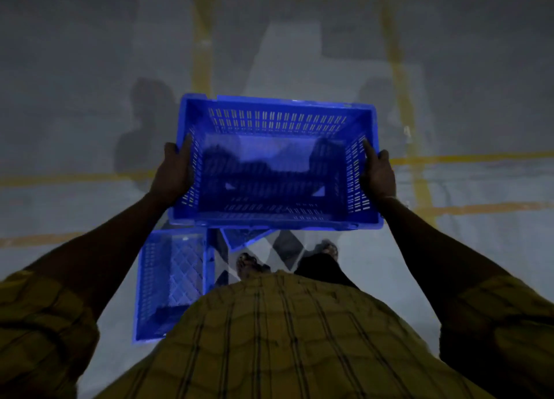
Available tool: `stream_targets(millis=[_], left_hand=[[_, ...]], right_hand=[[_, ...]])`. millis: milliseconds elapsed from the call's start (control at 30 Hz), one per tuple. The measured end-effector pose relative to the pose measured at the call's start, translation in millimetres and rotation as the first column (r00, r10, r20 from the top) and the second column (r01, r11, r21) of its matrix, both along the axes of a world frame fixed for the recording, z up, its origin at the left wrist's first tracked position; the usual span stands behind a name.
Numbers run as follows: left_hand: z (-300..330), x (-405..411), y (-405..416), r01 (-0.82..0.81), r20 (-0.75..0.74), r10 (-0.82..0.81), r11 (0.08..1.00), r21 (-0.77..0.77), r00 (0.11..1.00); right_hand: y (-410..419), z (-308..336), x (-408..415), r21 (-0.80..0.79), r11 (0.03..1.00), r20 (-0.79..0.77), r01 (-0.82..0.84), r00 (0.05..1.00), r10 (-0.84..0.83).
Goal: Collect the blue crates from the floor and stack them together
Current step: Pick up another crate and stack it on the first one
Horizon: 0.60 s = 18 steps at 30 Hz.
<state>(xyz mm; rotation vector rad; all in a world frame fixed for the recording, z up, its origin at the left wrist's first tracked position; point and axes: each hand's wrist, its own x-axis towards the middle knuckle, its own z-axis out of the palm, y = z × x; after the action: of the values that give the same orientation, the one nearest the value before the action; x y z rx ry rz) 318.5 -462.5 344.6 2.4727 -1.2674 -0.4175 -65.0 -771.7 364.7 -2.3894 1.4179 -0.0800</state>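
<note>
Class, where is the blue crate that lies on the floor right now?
In the head view, the floor crate sits lower left, below the carried crate and beside the person's feet.

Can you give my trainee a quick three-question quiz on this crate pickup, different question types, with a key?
1. True or false: both hands grip the blue slotted plastic crate that is held up.
2. Multiple choice: the second blue plastic crate on the floor lies
A. by the person's left side
B. by the right side
C. inside the held crate
3. What colour are the painted floor lines?

Key:
1. True: left hand and right hand grip opposite end walls.
2. A.
3. Yellow.
</note>
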Motion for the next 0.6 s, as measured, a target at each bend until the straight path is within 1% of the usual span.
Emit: stream_targets(millis=[100,200,267,367,433,533,600], left_hand=[[9.6,-22.4,-48.7,0.098,0.034,-0.097,0.995,-0.015,0.995],[19.8,-49.2,-102.4,0.188,0.015,-0.188,0.982,0.018,0.982],[22.6,-71.5,-136.7,0.255,0.036,-0.255,0.967,0.021,0.966],[21.4,-112.2,-190.0,0.34,0.058,-0.34,0.94,0.019,0.939],[20.8,-143.1,-227.1,0.411,0.047,-0.411,0.911,0.002,0.91],[23.8,-193.2,-282.9,0.447,0.025,-0.447,0.894,0.012,0.894],[24.7,-224.7,-315.3,0.512,0.014,-0.511,0.858,-0.035,0.859]], right_hand=[[-11.6,-0.4,-49.7,0.009,0.996,0.024,0.093,0.995,-0.093],[-22.9,-0.3,-103.6,0.001,0.981,0.069,0.196,0.978,-0.196],[-30.6,-0.8,-141.7,0.01,0.964,0.085,0.264,0.961,-0.264],[-41.8,0.6,-200.9,-0.001,0.933,0.086,0.36,0.93,-0.358],[-47.4,1.7,-240.5,0.002,0.904,0.085,0.428,0.9,-0.427],[-53.9,2.4,-299.3,0.006,0.855,0.096,0.518,0.851,-0.516],[-57.3,4.3,-334.5,0.001,0.827,0.098,0.562,0.823,-0.56]])
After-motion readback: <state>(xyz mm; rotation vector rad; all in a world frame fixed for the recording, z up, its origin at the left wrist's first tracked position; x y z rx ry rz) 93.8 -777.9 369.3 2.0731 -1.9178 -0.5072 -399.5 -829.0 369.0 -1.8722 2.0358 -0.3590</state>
